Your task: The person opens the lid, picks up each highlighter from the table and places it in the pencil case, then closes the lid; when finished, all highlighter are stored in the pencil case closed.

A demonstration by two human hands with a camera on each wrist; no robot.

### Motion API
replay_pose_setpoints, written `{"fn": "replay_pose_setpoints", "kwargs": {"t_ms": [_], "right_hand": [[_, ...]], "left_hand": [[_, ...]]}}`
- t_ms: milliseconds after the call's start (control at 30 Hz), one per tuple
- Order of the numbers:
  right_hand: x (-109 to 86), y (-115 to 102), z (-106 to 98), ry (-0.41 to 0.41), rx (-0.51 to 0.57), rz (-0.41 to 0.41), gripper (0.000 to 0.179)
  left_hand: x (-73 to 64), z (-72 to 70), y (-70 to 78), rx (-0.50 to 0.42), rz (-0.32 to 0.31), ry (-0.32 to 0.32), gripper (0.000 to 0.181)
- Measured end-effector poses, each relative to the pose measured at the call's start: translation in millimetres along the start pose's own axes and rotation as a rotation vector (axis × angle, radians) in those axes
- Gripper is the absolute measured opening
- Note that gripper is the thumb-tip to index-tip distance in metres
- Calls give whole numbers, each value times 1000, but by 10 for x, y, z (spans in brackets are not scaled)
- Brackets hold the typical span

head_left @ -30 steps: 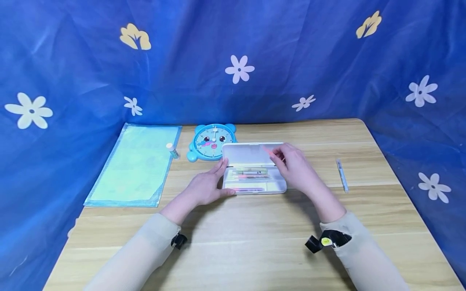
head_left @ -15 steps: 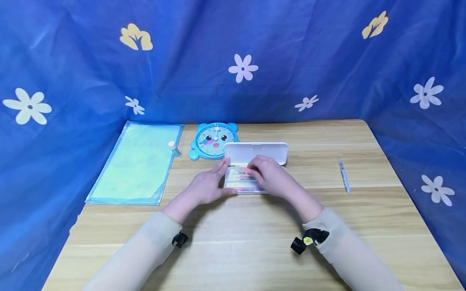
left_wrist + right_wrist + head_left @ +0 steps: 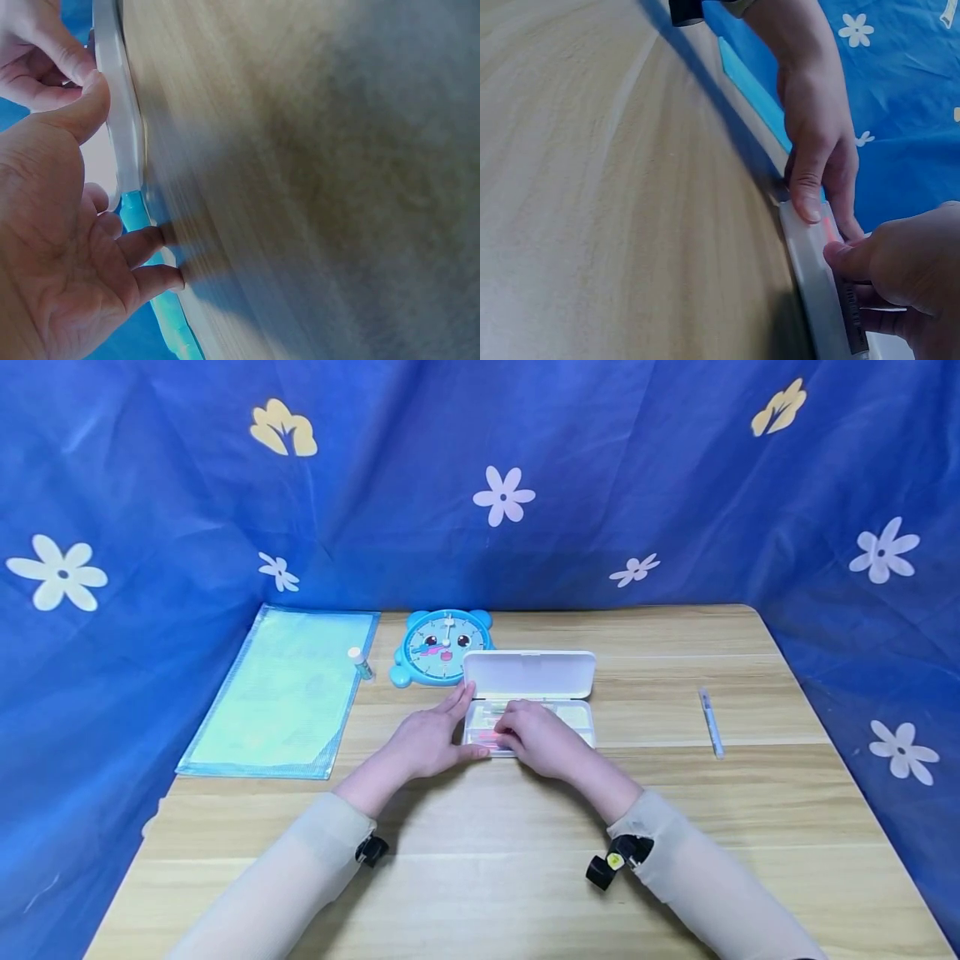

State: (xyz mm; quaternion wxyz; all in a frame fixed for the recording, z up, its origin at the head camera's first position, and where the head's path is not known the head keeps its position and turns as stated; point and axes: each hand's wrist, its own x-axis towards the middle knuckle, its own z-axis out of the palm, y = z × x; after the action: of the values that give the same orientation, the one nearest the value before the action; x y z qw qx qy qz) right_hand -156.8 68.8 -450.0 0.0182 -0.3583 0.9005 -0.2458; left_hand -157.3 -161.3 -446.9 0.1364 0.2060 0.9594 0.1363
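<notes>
A white pencil case (image 3: 529,673) lies on the table with its lid raised at the back. My left hand (image 3: 426,742) holds its left end, thumb at the front edge and fingers by the hinge. In the left wrist view that thumb (image 3: 91,105) presses the case's side. My right hand (image 3: 546,742) is inside the case and pinches a pink pen over the front compartment. The right wrist view shows this pen (image 3: 850,311) with a dark printed label, lying along the case. Several other pens, partly hidden by the right hand, are in the rear compartment.
Behind the case's left corner stands a blue toy clock (image 3: 442,647). A small white-capped tube (image 3: 362,664) lies next to a light-blue mesh folder (image 3: 277,693) on the left. Over on the right is a blue pen (image 3: 711,723). A blue flowered cloth (image 3: 390,527) hangs behind.
My right hand has moved from the lid's right side, left and down into the case with the pink pen, ending over the front compartment. The left hand stays on the case.
</notes>
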Motion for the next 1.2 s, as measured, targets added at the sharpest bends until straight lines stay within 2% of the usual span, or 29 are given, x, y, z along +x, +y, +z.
{"fn": "replay_pose_setpoints", "kwargs": {"t_ms": [300, 733, 1000, 1200], "right_hand": [[-11, -33, 54, -26, -42, -5, 11], [-31, -13, -17, -36, -1, 6, 12], [-114, 20, -174, 15, 63, 29, 18], [-250, 104, -329, 78, 99, 71, 20]], "left_hand": [[3, -4, -6, 7, -5, -13, 112], [1, 7, -13, 5, -4, -3, 114], [1, 14, -11, -2, 3, 8, 114], [12, 17, -11, -9, -3, -1, 114]]}}
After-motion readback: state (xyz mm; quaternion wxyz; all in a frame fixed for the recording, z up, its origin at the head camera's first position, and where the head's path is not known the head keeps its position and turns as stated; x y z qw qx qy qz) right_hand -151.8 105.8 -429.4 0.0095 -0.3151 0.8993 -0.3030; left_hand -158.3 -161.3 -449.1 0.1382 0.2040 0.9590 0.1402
